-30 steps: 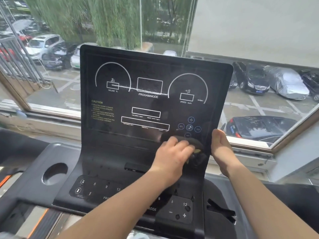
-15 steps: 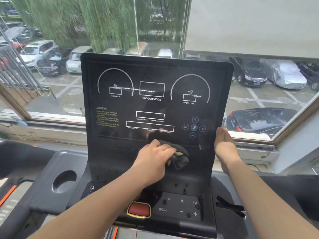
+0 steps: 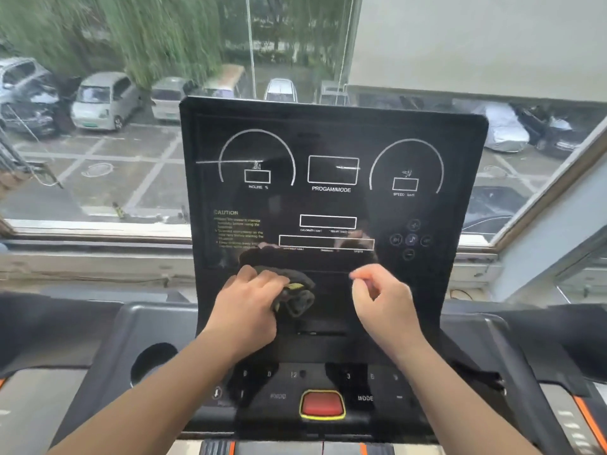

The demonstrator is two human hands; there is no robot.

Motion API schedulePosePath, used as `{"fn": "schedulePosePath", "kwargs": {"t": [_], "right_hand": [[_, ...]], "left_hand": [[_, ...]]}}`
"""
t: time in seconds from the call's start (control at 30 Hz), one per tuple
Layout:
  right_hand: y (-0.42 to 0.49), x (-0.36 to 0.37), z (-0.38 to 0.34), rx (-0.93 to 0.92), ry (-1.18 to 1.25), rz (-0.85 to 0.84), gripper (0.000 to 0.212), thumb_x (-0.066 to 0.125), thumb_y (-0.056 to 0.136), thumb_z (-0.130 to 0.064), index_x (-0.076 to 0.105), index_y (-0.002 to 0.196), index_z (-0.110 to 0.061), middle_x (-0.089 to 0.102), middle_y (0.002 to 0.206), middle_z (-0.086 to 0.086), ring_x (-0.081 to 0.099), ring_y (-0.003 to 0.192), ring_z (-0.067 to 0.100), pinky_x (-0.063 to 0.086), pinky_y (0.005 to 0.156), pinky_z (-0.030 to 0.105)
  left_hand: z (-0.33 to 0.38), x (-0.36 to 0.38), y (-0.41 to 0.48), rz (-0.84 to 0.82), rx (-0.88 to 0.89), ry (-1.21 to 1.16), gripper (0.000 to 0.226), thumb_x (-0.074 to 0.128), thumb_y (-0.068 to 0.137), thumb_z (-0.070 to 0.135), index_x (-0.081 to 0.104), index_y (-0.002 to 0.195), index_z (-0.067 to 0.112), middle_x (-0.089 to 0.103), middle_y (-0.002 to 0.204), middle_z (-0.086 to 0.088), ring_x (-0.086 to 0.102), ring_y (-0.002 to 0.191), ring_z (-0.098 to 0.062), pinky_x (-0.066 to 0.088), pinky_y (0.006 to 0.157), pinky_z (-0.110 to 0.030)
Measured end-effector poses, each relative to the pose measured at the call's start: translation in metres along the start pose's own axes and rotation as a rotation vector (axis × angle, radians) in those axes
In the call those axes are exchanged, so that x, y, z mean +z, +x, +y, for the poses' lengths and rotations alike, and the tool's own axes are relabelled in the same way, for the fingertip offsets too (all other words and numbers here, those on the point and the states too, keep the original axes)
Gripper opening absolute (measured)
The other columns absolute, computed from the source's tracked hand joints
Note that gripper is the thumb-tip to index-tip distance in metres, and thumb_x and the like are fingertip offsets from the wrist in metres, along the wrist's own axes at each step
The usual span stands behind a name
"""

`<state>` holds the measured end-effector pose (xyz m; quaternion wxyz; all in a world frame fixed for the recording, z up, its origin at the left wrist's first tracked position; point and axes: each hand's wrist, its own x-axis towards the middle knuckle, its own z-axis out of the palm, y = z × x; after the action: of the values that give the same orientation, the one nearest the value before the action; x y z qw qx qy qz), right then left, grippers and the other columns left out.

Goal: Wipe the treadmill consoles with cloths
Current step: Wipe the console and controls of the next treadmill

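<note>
– Two hands up at the treadmill console, one cloth. Where's the cloth?
– Bunched in the left hand, pressed to the lower band of the upright panel, just under the readout boxes, left of centre.
– Grip?
– Fingers curled over the wad, knuckles up. Yellow edge pokes out on its right side. Balled up like that probably to bear down on one patch.
– Right hand?
– Just beside the cloth, in front of the panel. Fingers loosely curled, nothing in it. Blurred, so can't tell if the fingertips touch the surface. Looks idle, placed maybe to steady the panel or take the cloth. That's a guess.
– Anything else?
– Red stop button low on the keypad, well below both hands, untouched. Round cup holder off to the left. Dials up top not under the cloth right now.
</note>
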<state>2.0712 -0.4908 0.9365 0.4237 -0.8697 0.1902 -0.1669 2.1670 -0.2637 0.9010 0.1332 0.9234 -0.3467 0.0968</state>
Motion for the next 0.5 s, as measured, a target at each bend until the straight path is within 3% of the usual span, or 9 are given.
{"fn": "schedulePosePath", "kwargs": {"t": [0.13, 0.27, 0.43, 0.5], "right_hand": [[-0.012, 0.034, -0.02, 0.054, 0.034, -0.096, 0.02, 0.061, 0.094, -0.016, 0.071, 0.089, -0.033, 0.068, 0.068, -0.002, 0.063, 0.064, 0.017, 0.056, 0.07, 0.039], [-0.011, 0.049, -0.035, 0.068, 0.044, -0.096, 0.021, 0.059, 0.095, -0.016, 0.071, 0.09, -0.033, 0.07, 0.071, 0.004, 0.067, 0.07, 0.021, 0.057, 0.074, 0.038], [0.007, 0.047, -0.059, 0.039, 0.084, 0.011, 0.026, 0.058, 0.098, -0.013, 0.07, 0.09, -0.035, 0.07, 0.072, 0.004, 0.067, 0.072, 0.02, 0.055, 0.072, 0.031], [0.021, 0.046, -0.07, -0.018, 0.066, 0.076, 0.024, 0.059, 0.098, -0.014, 0.069, 0.09, -0.034, 0.07, 0.076, -0.003, 0.064, 0.073, 0.012, 0.052, 0.074, 0.031]], "left_hand": [[-0.053, -0.002, -0.022, 0.085, 0.014, 0.038, 0.061, 0.065, 0.059, 0.003, 0.071, 0.12, 0.009, 0.073, 0.11, -0.008, 0.059, 0.085, -0.039, 0.058, 0.071, -0.046], [-0.095, -0.006, -0.046, 0.171, 0.036, 0.047, 0.058, 0.052, 0.065, 0.001, 0.066, 0.12, 0.009, 0.069, 0.11, -0.009, 0.055, 0.084, -0.038, 0.056, 0.069, -0.048], [-0.107, -0.059, -0.011, 0.43, -0.05, -0.075, 0.049, 0.057, 0.078, 0.005, 0.066, 0.126, 0.008, 0.065, 0.117, -0.009, 0.056, 0.097, -0.038, 0.05, 0.086, -0.047], [-0.102, -0.092, 0.024, 0.55, -0.018, -0.094, 0.043, 0.06, 0.083, 0.007, 0.066, 0.126, 0.009, 0.063, 0.119, -0.009, 0.054, 0.101, -0.037, 0.047, 0.087, -0.045]]}}
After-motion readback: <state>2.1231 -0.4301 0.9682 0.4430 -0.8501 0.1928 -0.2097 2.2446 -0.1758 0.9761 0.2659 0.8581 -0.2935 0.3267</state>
